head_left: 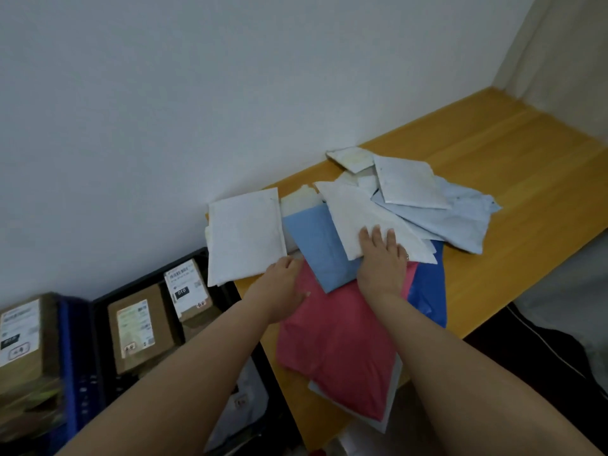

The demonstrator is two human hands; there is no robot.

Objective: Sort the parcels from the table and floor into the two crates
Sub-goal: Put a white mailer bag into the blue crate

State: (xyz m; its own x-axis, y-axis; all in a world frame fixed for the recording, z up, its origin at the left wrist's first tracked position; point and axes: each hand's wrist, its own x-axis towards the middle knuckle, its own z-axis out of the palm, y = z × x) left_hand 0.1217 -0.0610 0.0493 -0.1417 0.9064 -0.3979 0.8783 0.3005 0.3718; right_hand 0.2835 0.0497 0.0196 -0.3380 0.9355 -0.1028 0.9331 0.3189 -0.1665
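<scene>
A heap of flat parcels lies on the wooden table (513, 179). My left hand (284, 284) grips the lower corner of a white padded envelope (245, 236) at the table's left end, over the black crate (98, 307). My right hand (383, 258) presses flat, fingers straight, on another white envelope (358, 212). Under it lie a light blue bag (317, 248), a pink bag (339, 343) and a dark blue bag (429, 291). The black crate holds brown boxes (138, 327) with labels. A blue crate (67, 357) at the far left holds another brown box (23, 340).
More pale envelopes (408, 182) and a pale blue bag (460, 222) are piled behind my right hand. The white wall runs along the table's far edge. A white parcel (243, 396) lies low beside the table's near-left corner. Dark floor with a cable (546, 347) lies to the right.
</scene>
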